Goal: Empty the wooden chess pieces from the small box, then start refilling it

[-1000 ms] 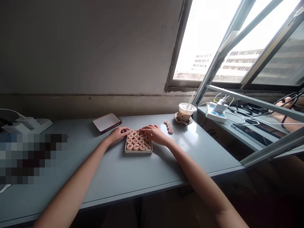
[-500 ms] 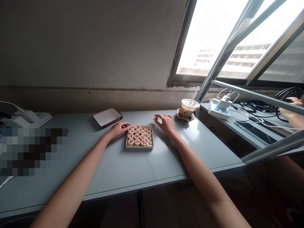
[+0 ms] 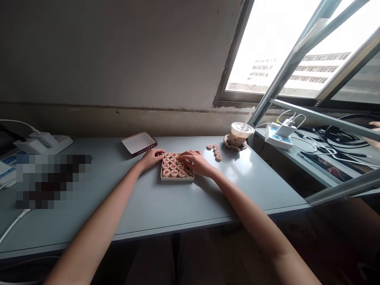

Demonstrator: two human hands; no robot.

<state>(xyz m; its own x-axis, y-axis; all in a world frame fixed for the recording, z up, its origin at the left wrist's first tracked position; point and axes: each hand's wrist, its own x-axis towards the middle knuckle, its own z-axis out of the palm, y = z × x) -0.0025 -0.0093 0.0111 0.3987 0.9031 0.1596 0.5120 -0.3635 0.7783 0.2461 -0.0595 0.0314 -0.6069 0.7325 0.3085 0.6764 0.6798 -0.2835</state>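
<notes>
i am filling the box [image 3: 177, 178]: left hand [image 3: 152, 157] bracing its left edge, fingers loose; right hand [image 3: 196, 162] pressing a piece [image 3: 184, 161] in, next fetching from the row [image 3: 215, 151] right of it.

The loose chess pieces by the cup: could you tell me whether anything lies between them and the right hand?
Nothing visible does. Only bare table separates the right hand, resting on the box of pieces, from the loose chess pieces.

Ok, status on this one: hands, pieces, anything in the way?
Left hand steadying box. Right hand over chess pieces inside; grip unclear. Loose pieces by iced drink. Nothing in the way.
</notes>
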